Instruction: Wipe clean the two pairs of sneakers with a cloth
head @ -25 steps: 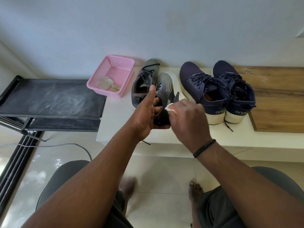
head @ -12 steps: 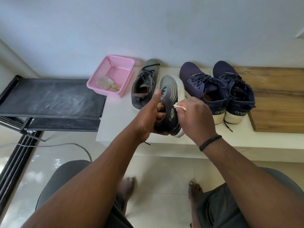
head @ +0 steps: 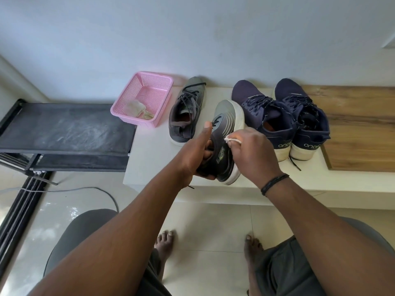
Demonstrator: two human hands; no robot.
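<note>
The grey sneaker (head: 225, 129) is up off the desk (head: 299, 178), tilted onto its side, white sole turned toward three o'clock, long axis running from heel at six to toe at twelve. The left hand (head: 196, 154) has it at the heel end, fingers curled into and round the collar, thumb sticking straight up along the tongue side. The right hand (head: 250, 152) sits just at three o'clock of the shoe, fingers bunched and pinching a small white cloth (head: 232, 140) whose edge peeks out at the knuckles, touching the shoe's upper about mid-length. So the unwiped toe lies at twelve o'clock from those fingers, and I'd say the next stroke runs that way, along the shoe's length; the right hand is the nearer one for it.

Count them: four sneakers. Its grey mate (head: 186, 112) stands on the desk at ten o'clock from the held shoe, laces loose. Two navy sneakers, one (head: 263, 112) just beside the held shoe at two o'clock and the other (head: 303, 116) touching it further right, stand heels toward the person.

One pink basket (head: 147, 86) at the desk's left end holds a crumpled pale rag (head: 136, 108). One dusty black rack (head: 64, 131) lies beyond at nine o'clock.
</note>
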